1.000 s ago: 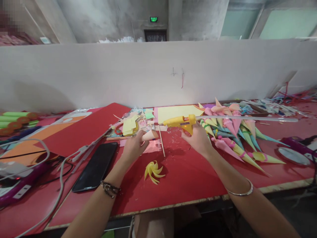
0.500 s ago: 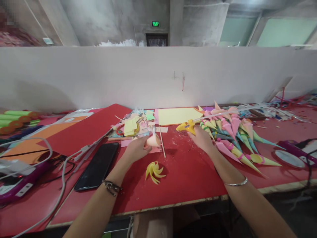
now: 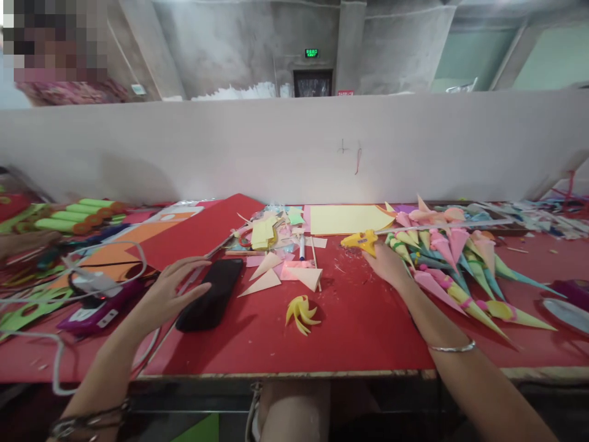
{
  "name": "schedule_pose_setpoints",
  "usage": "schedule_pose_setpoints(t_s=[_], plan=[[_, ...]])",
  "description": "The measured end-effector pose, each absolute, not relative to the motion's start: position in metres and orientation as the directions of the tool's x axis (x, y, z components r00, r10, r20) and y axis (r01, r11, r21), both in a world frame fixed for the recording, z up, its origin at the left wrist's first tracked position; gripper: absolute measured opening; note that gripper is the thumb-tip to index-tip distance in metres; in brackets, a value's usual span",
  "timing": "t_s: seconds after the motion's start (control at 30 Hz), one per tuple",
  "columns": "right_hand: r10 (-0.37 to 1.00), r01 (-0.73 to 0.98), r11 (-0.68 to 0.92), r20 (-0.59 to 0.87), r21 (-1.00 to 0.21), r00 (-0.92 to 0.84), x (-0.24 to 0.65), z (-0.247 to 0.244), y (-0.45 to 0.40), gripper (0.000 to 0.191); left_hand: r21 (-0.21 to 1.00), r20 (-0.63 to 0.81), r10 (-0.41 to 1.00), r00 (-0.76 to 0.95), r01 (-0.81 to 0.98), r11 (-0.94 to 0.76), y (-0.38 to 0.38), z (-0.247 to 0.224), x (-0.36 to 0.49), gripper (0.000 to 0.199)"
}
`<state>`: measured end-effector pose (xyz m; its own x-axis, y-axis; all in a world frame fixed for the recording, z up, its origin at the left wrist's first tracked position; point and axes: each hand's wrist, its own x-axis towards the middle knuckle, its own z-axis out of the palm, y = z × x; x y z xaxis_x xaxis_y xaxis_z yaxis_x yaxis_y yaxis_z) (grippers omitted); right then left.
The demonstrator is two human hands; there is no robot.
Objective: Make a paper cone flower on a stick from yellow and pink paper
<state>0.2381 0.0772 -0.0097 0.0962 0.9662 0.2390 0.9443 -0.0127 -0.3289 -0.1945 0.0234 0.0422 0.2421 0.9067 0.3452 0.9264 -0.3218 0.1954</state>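
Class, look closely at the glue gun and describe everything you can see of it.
The glue gun has a yellow body, plastic by its look, with a small dark marking on the side. Its nozzle points left; from its rear a long, translucent glue stick juts right, crossing the paper cones in view. The right hand holds its partly hidden handle. Whether it also touches the red table is unclear.

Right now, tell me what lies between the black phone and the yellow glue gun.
In the head view, peach paper pieces, pink paper, a marker and a thin stick lie between the phone and the glue gun.
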Motion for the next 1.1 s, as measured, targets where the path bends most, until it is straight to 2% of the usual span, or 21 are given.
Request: schedule_pose_setpoints(t_s=[0.07,0.13,0.2,0.53,0.87,1.1], plan=[[0.969,0.944,-0.012,0.230,-0.329,0.092,0.239,-0.011,0.077,0.027,0.117,0.274,0.939,0.207,0.962,-0.246,0.017,0.030,-0.221,0.055],[0.970,0.945,-0.010,0.225,-0.326,0.088,0.240,-0.012,0.078,0.026,0.034,0.195,0.966,0.172,0.983,-0.182,0.017,0.018,-0.237,0.056],[0.971,0.947,-0.014,0.222,-0.320,0.089,0.241,-0.014,0.078,0.026,0.004,0.156,0.972,0.178,0.984,-0.180,0.018,0.008,-0.244,0.057],[0.973,0.953,-0.029,0.208,-0.301,0.096,0.241,-0.015,0.077,0.025,-0.015,0.115,0.985,0.129,0.992,-0.128,0.025,-0.019,-0.254,0.070],[0.982,0.962,-0.058,0.159,-0.268,0.103,0.241,-0.014,0.076,0.026,0.012,0.009,0.994,0.112,0.994,-0.112,0.022,-0.011,-0.248,0.074],[0.985,0.963,-0.060,0.143,-0.264,0.100,0.243,-0.019,0.077,0.027,0.005,-0.100,0.995,-0.009,1.000,0.010,0.017,-0.005,-0.232,0.087]])
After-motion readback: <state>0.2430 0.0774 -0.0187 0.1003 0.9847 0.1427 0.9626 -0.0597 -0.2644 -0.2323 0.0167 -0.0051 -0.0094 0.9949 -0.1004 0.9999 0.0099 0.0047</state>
